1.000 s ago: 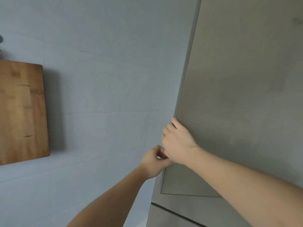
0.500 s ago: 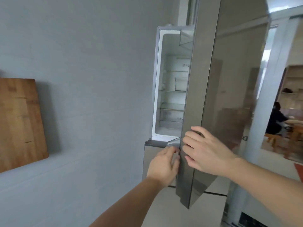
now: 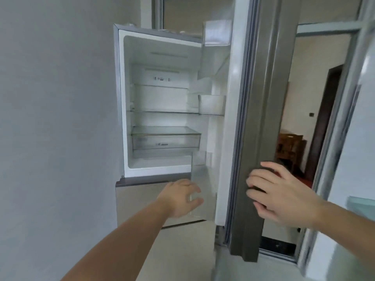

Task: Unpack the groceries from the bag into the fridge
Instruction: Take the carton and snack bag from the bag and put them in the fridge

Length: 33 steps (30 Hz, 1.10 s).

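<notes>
Fridge (image 3: 160, 102) is standing open against the grey wall (image 3: 56, 118), shelves showing — its door (image 3: 261, 118) is swinging out to the right. Right hand (image 3: 284, 191) is gripping that door's edge; left hand (image 3: 180, 197) is hovering loose-fingered, holding nothing, just left of the door.

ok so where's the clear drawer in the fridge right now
In the head view, the clear drawer sits low in the open fridge compartment, just under the lowest glass shelf, above the left hand.
</notes>
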{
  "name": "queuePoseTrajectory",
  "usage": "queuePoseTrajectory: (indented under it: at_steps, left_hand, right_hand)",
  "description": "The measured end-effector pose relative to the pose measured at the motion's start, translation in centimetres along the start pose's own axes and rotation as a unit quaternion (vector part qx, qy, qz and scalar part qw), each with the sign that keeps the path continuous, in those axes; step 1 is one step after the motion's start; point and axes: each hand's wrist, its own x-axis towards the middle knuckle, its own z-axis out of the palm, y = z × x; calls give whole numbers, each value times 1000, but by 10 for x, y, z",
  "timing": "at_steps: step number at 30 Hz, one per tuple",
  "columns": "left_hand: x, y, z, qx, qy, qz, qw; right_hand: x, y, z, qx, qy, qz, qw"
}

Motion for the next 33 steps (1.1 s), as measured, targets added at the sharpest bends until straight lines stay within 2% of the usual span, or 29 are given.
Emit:
queuePoseTrajectory:
  at_steps: [6,8,11,15,19,25,28,33]
  left_hand:
    - [33,33,2,13,-35,110,993]
    - [47,44,7,28,-39,142,989]
    - [68,68,12,29,-34,183,982]
    - [97,106,23,25,-47,206,977]
    - [130,129,42,35,-49,165,984]
    - [185,142,59,27,-13,134,990]
    - [219,150,63,31,18,134,990]
    - [260,176,76,17,38,138,990]
  right_hand:
    - [-64,28,-6,-42,-67,124,989]
    - [-75,32,-8,-55,-97,197,974]
    - [-77,23,-4,-16,-122,295,947]
    - [-66,4,31,30,-154,302,940]
    - [-59,7,73,58,-215,354,908]
    - [-84,64,130,45,-240,372,896]
    - [-108,96,159,35,-225,369,901]
    - [-141,136,197,65,-220,402,887]
